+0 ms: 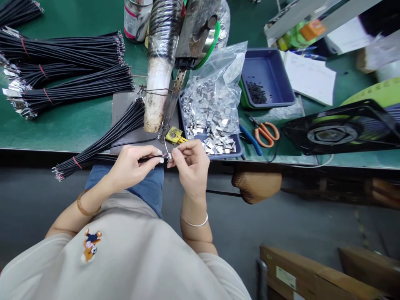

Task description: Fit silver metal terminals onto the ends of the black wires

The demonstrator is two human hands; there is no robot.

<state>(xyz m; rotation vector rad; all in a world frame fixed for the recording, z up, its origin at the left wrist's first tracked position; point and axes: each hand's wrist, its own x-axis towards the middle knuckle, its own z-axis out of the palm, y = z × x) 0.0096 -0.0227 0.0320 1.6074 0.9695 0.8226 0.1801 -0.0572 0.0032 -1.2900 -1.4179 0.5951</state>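
Note:
My left hand (pixel 134 164) pinches a black cable (pixel 152 158) close to its stripped end, near the table's front edge. Facing it, my right hand (pixel 191 164) holds a small metal connector (pixel 170 156) between thumb and fingertips, against the cable's wire ends. The soldering iron (pixel 171 106) hangs tip-down just above, beside a fume hose (pixel 156 91) wrapped in clear film. A loose bundle of black cables (pixel 109 129) lies left of my hands, tied with a red band. Right of the iron, a blue tray (pixel 215 156) holds many metal connectors (pixel 218 141), partly inside a plastic bag (pixel 209 96).
Tied cable bundles (pixel 78 93) with metal ends lie at the left. Orange-handled scissors (pixel 265 134), blue-handled pliers (pixel 251 140) and a black fan (pixel 337 129) lie right. Behind them is a deep blue bin (pixel 265 71) with small black parts. Cardboard boxes (pixel 306 271) stand on the floor.

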